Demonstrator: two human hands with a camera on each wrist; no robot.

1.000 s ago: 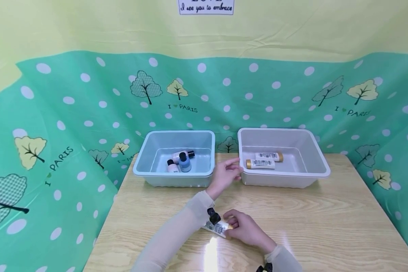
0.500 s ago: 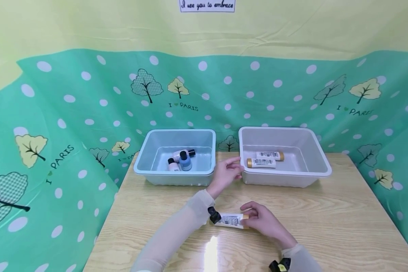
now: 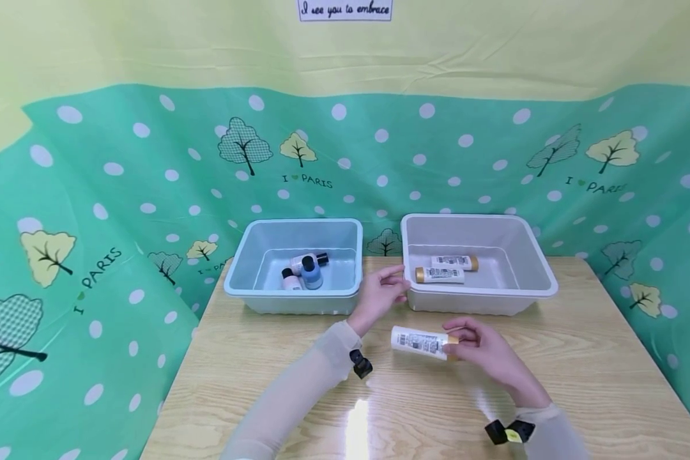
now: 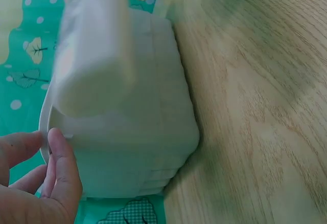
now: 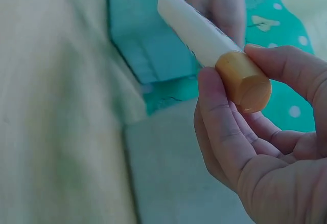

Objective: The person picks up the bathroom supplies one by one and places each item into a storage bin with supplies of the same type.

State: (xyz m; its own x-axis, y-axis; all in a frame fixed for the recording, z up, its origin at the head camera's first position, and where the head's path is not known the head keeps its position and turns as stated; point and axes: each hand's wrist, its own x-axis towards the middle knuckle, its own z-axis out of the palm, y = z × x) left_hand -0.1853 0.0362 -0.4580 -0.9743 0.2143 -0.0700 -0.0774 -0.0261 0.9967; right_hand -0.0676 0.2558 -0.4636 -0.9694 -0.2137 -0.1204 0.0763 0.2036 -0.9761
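Observation:
My right hand (image 3: 485, 351) pinches a white squeeze tube (image 3: 418, 342) by its gold cap (image 5: 242, 81), thumb on one side and fingers on the other. The tube is raised above the table in front of the white bin, its flat end pointing left. My left hand (image 3: 377, 297) pinches the near left rim of the white bin (image 4: 148, 132) between thumb and fingers. Inside that bin two similar tubes (image 3: 439, 275) with gold caps lie side by side. The held tube appears large and blurred in the left wrist view, in front of the bin.
A light blue bin (image 3: 299, 303) stands to the left, holding small black-capped bottles, one of them a blue bottle (image 3: 312, 275). Both bins sit at the far edge of the wooden table (image 3: 299, 409), against a green dotted cloth (image 3: 299, 198).
The right hand has lifted the tube off the table and carried it right and forward, toward the white bin. The left hand keeps its place on the rim.

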